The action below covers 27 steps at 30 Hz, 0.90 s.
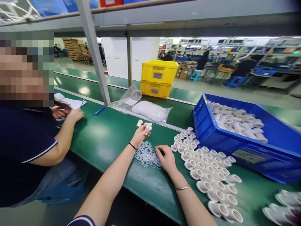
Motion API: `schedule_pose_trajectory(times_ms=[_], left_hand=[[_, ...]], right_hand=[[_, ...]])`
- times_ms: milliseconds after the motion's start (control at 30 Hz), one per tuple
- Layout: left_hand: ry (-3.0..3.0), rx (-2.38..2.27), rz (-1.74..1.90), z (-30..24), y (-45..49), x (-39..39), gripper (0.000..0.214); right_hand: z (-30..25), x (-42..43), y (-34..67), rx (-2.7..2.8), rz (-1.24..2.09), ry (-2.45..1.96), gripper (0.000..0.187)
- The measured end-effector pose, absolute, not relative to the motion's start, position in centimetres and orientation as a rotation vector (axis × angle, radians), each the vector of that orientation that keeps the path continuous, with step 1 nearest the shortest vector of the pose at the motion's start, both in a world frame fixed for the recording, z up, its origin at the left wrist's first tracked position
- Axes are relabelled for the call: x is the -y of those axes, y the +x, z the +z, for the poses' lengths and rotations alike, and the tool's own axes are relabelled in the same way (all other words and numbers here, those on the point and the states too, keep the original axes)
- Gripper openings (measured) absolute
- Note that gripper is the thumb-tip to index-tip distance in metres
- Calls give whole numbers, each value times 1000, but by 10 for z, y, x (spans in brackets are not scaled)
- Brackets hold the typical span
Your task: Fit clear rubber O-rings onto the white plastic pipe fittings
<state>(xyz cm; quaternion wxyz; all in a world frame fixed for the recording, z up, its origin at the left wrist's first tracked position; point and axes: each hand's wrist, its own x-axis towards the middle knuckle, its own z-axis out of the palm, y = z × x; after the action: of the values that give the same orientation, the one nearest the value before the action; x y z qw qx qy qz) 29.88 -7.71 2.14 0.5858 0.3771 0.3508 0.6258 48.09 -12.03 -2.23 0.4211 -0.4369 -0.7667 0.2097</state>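
My left hand (140, 135) is closed round a small white plastic pipe fitting (148, 128), held above the green tabletop. Just past its fingers another white fitting (139, 123) is visible. A loose pile of thin translucent rings (147, 155) lies between my two hands. At the pile's right edge is my right hand (166, 157), thumb and forefinger drawn together; whether a ring is between them is too small to make out. Right of that hand, rows of white flanged fittings (207, 169) stand on the table.
A blue bin (246, 150) of white fittings stands at the right. Behind my hands lie a plastic bag of white material (151, 110) and stacked yellow crates (157, 80). A metal post (94, 53) rises left of them. A co-worker (30, 150) sits at the left, hands by papers.
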Motion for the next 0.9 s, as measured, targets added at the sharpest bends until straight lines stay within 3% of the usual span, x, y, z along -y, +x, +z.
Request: schedule_pose_trajectory(times_ms=[267, 467, 667, 900], left_hand=[[1135, -930, 1132, 12, 324, 86, 34], [1340, -969, 1028, 15, 320, 89, 44], [1508, -1075, 925, 19, 311, 87, 39], [1421, -1009, 845, 21, 304, 87, 44]], right_hand=[[-26, 114, 483, 1639, 649, -1147, 25], [-26, 113, 484, 1616, 639, -1156, 27], [-25, 113, 484, 1607, 689, -1128, 28], [-26, 112, 483, 1607, 742, -1102, 25]])
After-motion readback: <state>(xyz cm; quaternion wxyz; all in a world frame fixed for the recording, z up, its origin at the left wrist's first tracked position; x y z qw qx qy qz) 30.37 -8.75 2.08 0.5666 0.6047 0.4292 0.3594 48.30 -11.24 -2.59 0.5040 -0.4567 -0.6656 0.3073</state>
